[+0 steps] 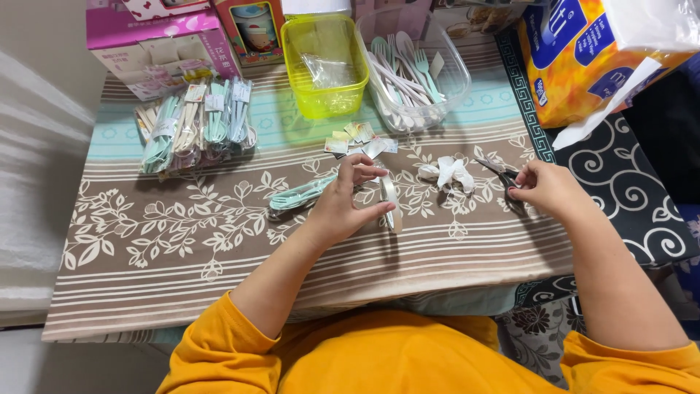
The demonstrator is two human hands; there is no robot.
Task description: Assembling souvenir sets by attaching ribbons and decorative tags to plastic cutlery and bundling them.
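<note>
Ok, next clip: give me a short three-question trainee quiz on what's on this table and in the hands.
1. True or false: the right hand is at the scissors.
2. Which container holds loose pastel cutlery? A) the yellow-green tub B) the clear tub C) the pink box
3. What lies on the tablecloth between the two hands?

Key:
1. True; its fingers rest on the scissors at the cloth's right edge.
2. B. The yellow-green tub holds only clear bags.
3. A small white ribbon bow. The left hand holds a clear-wrapped packet beside it.
</note>
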